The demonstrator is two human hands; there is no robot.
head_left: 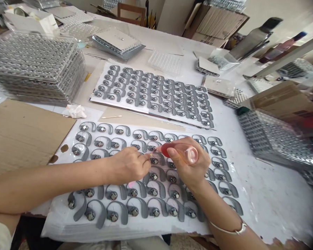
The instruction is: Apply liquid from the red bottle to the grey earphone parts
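My right hand point(191, 166) is wrapped round a small translucent squeeze bottle point(189, 153) with a red top, held tilted with its tip pointing left. The tip is close to one grey ear-hook earphone part point(154, 160) in the middle of the near sheet. My left hand point(127, 166) is closed, knuckles up, with the index finger reaching right to that same part beside the bottle's tip. Whether its curled fingers hold anything is hidden. Rows of similar grey ear-hook parts point(153, 211) lie on the white sheet point(67, 225) under both hands.
A second sheet of ear-hook parts point(146, 88) lies behind. Stacked clear trays point(36, 66) stand at left, more trays point(273, 135) at right. A cotton swab point(111, 117), crumpled tissue point(74, 111) and brown cardboard point(26, 135) lie around the near sheet.
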